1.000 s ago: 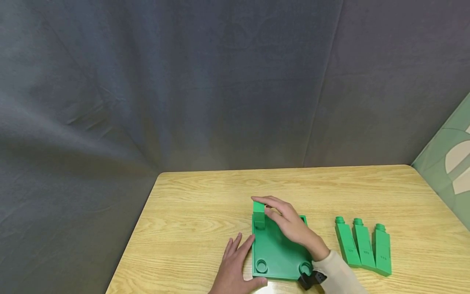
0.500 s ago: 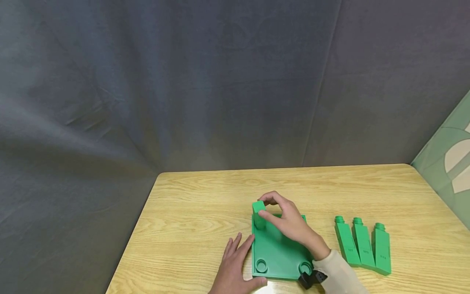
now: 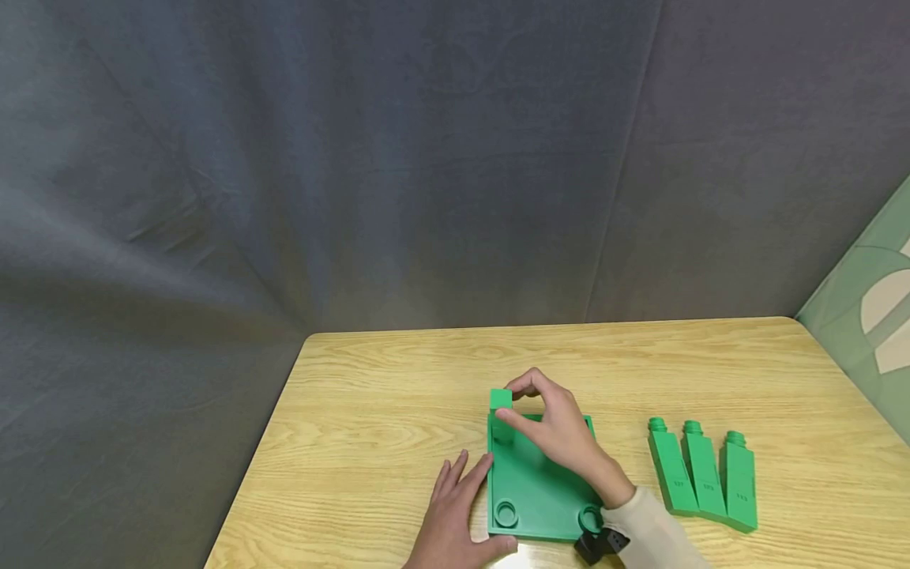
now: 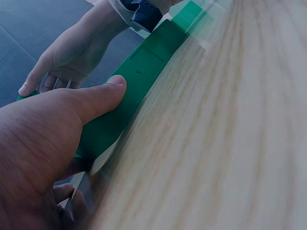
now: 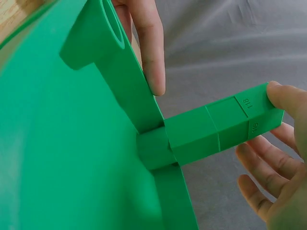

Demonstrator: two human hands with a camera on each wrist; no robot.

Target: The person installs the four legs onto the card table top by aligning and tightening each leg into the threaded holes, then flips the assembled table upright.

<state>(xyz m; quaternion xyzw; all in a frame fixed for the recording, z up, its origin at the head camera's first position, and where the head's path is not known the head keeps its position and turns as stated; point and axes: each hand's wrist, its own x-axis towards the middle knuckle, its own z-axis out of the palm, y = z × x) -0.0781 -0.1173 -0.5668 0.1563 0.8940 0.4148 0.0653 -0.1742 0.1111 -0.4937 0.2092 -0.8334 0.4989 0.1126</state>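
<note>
A green square tabletop panel [image 3: 542, 494] lies on the table with its raised rim and round corner sockets facing up. One square green leg [image 3: 501, 399] stands in its far left socket, sticking out past the rim in the right wrist view. My right hand [image 3: 558, 431] pinches the top end of that leg between thumb and fingers. At the panel's near left corner, my left hand [image 3: 455, 514] rests with fingertips touching the left side. Its thumb [image 4: 103, 98] presses the front edge in the left wrist view. The far right corner is partly behind my right hand.
Three loose green legs, a left one [image 3: 672, 474], a middle one [image 3: 704, 478] and a right one [image 3: 739, 486], lie on the right with threaded ends away from me. Grey cloth [image 3: 455, 174] hangs behind the wooden table [image 3: 370, 411].
The right hand's fingers, stretched over the leg a second ago, have drawn back and now pinch its top. The leg turned a little in its corner. The left hand stayed put.
</note>
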